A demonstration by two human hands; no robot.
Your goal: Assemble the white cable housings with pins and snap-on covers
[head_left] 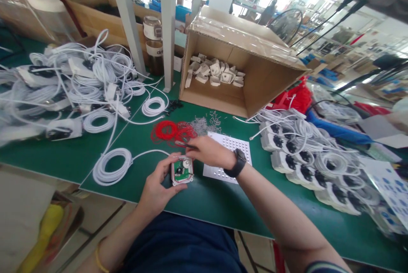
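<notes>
- Head view: the left hand (156, 188) pinches the housing (182, 183) by its edges, thumb on the near side, fingers at the far left; the board (183, 174) faces up between them.
- The right hand (208, 152) has its fingers closed round a slim dark tool (184, 144), just beyond the housing's far edge; whether its tip touches anything, I cannot tell.
- Red shows along the rim by the left fingers, so the step looks like working on the seal (173, 174).
- Beyond the right fingertips lie red rings (165, 130) and screws (200, 125); left of the left fingers, a coil (112, 166) trails cable toward the housing.
- The next move seems to call for a steady left pinch and a light tool tip, clear of the board.
</notes>
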